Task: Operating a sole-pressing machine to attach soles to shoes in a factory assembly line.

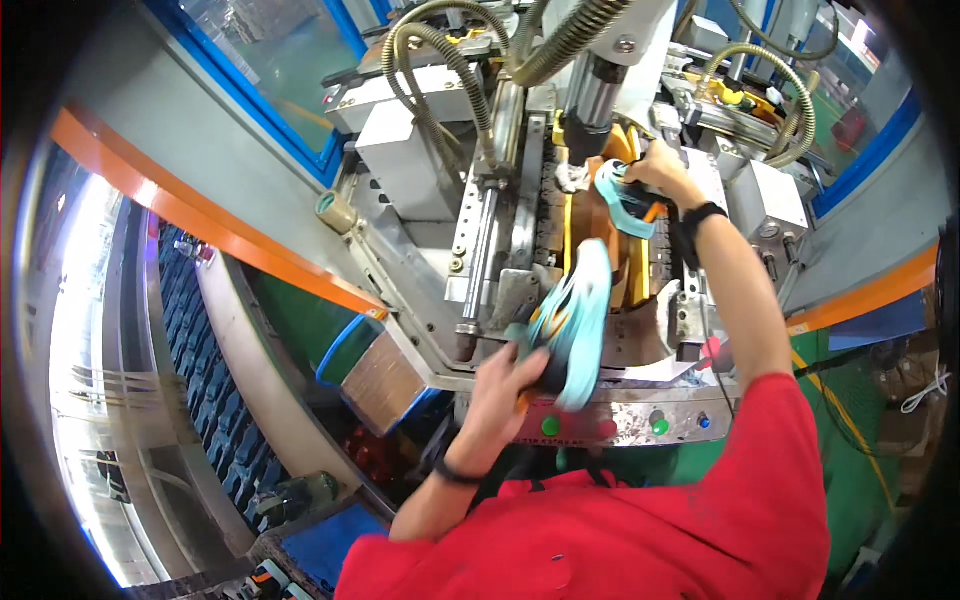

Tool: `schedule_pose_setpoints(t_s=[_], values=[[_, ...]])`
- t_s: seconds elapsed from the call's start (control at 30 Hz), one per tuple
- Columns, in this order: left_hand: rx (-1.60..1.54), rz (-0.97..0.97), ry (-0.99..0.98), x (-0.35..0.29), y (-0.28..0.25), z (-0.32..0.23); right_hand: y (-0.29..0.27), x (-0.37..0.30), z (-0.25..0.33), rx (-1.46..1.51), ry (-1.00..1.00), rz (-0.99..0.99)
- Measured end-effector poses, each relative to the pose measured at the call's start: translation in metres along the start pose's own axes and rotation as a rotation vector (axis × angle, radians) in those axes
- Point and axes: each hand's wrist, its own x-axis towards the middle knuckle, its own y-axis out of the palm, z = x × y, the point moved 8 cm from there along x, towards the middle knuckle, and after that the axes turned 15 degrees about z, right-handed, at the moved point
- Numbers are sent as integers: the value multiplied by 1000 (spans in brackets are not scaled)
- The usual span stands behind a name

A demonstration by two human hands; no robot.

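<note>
My left hand (492,400) is closed round the dark upper of a shoe (593,300), whose pale blue and white sole faces up, blurred by motion. It is above the front edge of a press machine (650,385). Farther off, my right hand (662,172) grips a second shoe (632,217) with a light blue sole and a dark and orange upper. That shoe is over the machine's yellow-lined cavity (640,270), close beside a thick metal press rod (592,100). The fingertips of my right hand are partly hidden.
A control panel (630,420) with coloured buttons runs along the machine's front. To the left are a dark textured conveyor belt (205,370), an orange frame edge (225,240) and a blue-rimmed bin (385,385). Ribbed hoses (478,95) arch above the machine; a metal box (768,200) stands right.
</note>
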Motion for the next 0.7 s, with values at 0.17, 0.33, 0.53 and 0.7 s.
schedule_pose_setpoints(t_s=[0.17, 0.33, 0.53, 0.7], values=[[26, -350, 180, -173, -59, -12, 101, 72, 5, -26, -82, -275], [-60, -793, 425, -296, -85, 36, 115, 67, 14, -29, -68, -234], [46, -1083, 391, -355, -76, 124, 157, -184, 100, 21, -712, -36], [-454, -973, 506, -362, -63, 185, 341, -274, 62, -130, -972, 395]])
